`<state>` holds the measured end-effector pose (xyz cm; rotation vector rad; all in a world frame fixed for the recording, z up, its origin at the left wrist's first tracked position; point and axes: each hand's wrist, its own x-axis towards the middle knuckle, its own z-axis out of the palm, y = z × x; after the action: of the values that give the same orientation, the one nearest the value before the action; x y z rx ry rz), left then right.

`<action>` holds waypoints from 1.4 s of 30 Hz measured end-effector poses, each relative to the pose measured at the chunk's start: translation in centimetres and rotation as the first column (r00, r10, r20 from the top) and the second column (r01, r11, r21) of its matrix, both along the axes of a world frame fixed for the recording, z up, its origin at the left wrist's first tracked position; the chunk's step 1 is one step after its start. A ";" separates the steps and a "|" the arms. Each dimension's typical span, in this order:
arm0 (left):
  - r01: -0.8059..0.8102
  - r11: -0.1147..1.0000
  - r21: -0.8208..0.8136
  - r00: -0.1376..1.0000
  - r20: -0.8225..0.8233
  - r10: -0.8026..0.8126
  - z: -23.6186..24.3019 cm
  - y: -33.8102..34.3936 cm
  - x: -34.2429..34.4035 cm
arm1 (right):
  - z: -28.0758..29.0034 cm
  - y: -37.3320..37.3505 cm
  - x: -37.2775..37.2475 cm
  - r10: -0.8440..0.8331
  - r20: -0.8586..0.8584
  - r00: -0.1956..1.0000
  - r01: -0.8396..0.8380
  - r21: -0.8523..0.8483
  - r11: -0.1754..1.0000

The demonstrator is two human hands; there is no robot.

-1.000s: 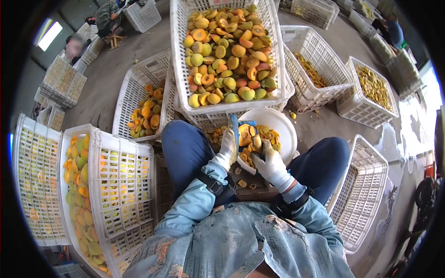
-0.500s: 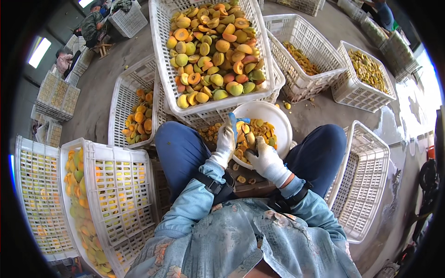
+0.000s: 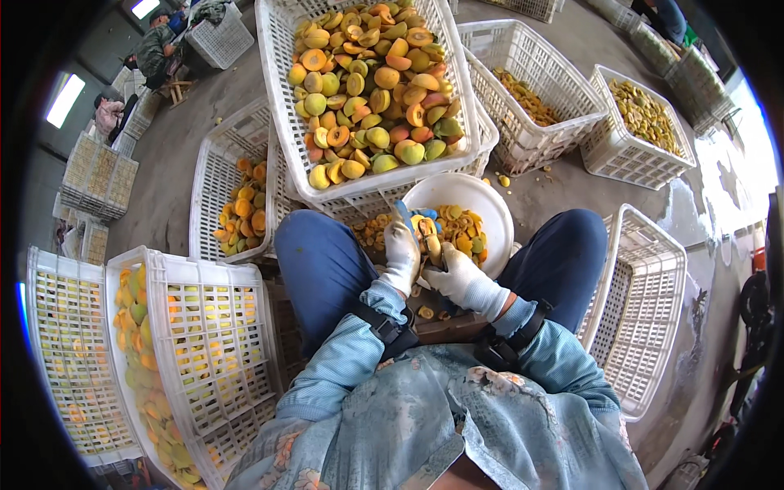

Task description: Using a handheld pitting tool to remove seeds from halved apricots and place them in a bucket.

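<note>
Both my hands wear white gloves and meet over the near rim of a white round basin (image 3: 500, 214) between my knees. My left hand (image 3: 400, 251) is closed round a cut yellow fruit half (image 3: 426, 232). A blue strip (image 3: 404, 216), either a finger cover or part of a tool, lies along its fingers. My right hand (image 3: 457, 276) is closed, its fingertips close against the lower end of that fruit; what it grips is mostly hidden. Cut yellow fruit pieces (image 3: 464, 229) lie in the basin.
A white crate (image 3: 282, 106) heaped with halved orange and green fruit stands right ahead. More fruit crates (image 3: 216, 327) flank my left, and a crate (image 3: 641, 310) stands by my right knee. Crates with sliced fruit (image 3: 641, 122) stand further right. People (image 3: 155, 53) sit far left.
My two hands have drawn slightly down and closer together, the right one shifting left. The fruit between them now sits more upright. The whole view has shifted slightly.
</note>
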<state>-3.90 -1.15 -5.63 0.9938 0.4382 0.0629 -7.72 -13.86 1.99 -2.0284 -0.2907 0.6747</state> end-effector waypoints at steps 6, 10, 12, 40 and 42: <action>0.022 0.996 0.081 1.000 -0.020 -0.021 0.2 -0.5 0.1 | -1.1 -0.4 0.4 0.005 -0.119 0.993 0.017 0.177 0.984; 0.460 0.887 0.029 0.878 -0.166 -0.450 3.6 1.8 0.2 | -2.2 -1.1 0.3 0.119 0.046 0.992 -0.126 0.187 0.974; 0.535 0.843 0.051 0.841 -0.123 -0.527 4.1 2.2 0.2 | -1.4 -1.4 0.5 0.176 -0.046 0.983 -0.151 0.333 0.931; 0.698 0.712 0.081 0.709 0.058 -0.702 5.2 1.5 -0.6 | -0.5 -3.3 -0.7 0.321 -0.789 0.524 0.319 0.530 0.786; 0.750 0.661 0.016 0.657 0.100 -0.748 4.3 1.7 -0.5 | -1.0 -3.3 -1.1 0.362 -0.757 0.544 0.301 0.578 0.758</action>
<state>-4.45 0.59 -1.38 1.0766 -0.0990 -0.6514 -8.85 -17.17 1.01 -0.8201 0.0405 1.2943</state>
